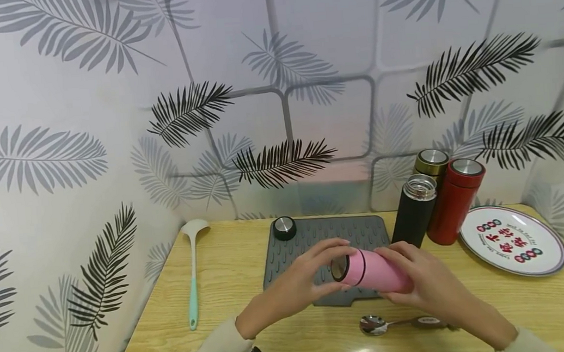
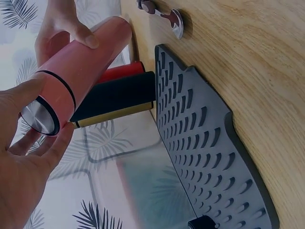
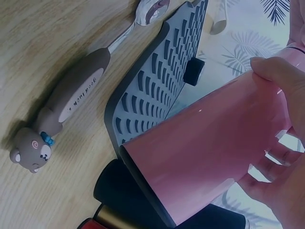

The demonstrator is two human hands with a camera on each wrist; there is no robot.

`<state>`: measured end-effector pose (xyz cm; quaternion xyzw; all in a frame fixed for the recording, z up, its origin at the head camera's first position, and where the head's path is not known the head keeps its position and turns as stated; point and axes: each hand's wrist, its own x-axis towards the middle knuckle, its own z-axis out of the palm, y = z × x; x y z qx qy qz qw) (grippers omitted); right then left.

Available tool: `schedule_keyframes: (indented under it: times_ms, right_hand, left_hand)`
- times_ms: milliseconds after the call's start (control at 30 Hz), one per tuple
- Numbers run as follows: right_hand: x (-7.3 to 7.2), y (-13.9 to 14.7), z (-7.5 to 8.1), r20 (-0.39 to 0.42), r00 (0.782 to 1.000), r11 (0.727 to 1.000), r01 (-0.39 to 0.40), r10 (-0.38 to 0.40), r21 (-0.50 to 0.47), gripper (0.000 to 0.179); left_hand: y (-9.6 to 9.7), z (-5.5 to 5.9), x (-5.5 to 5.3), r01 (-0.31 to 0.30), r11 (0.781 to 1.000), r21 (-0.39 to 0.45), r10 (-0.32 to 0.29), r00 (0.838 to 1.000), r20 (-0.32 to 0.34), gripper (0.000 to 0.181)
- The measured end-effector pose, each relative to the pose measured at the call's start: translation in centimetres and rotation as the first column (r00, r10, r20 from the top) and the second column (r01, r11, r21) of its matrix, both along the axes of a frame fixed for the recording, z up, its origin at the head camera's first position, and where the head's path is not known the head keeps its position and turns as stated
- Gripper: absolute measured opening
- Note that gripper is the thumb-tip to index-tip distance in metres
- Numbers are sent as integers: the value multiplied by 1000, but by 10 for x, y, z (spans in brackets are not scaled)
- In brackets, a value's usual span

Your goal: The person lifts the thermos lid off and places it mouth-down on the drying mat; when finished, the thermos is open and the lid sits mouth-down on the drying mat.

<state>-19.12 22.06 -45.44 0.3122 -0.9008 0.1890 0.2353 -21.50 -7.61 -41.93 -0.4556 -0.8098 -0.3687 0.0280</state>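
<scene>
A pink thermos flask (image 1: 379,271) is held tilted in the air, its steel-topped lid (image 2: 43,114) towards my left. My left hand (image 1: 302,275) grips the lid end between thumb and fingers. Around the body curl the fingers of my right hand (image 1: 424,280). Below and behind the flask lies a grey ridged drying mat (image 1: 311,239), with a loose black lid (image 1: 284,228) on its far left corner. A black flask (image 1: 414,213) without a lid stands right of the mat, its threaded steel mouth showing.
Red (image 1: 456,202) and gold-topped (image 1: 430,163) flasks stand beside the black one. A white plate (image 1: 552,250) with red lettering is at the far right. Near the front lies a spoon (image 1: 373,325) with a bear-shaped handle (image 3: 81,90). A ladle (image 1: 193,291) lies at the left. Patterned cloth (image 1: 258,117) rises behind.
</scene>
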Motion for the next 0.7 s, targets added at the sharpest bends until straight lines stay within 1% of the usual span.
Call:
schedule_keyframes:
  times_ms: [67,167,333,467,567,633,700]
  right_hand:
    - [1,-1,0,8,1000,1000,-1,1,1,77]
    - [3,-2,1,30,1000,1000,2,-2,-1,77]
    - [5,-4,2,53,999,1000,8,-9,5,78]
    - [5,-5,3,27,1000,1000,0,0,16,79]
    - [4,-6,3,10,1000,1000,-5,5,20,80]
    - [4,-7,3,13,1000,1000,-3,3,19,80]
    - [4,-8,3,15,1000,1000,2,-2,18,80]
  left_hand:
    - [0,-1,0,-1,1000,9,1,1000,9,66]
    - [0,-2,2,-22,1000,12,22,999,36,66]
    - [3,-2,6,-85,996,36,81,991,106,65]
    - [6,-3,9,-148,986,75,136,980,147,60]
    - [9,-5,9,-200,975,97,182,970,162,53]
    - [10,-5,9,-230,968,102,211,963,168,50]
    - [11,-6,9,-255,962,95,240,960,146,48]
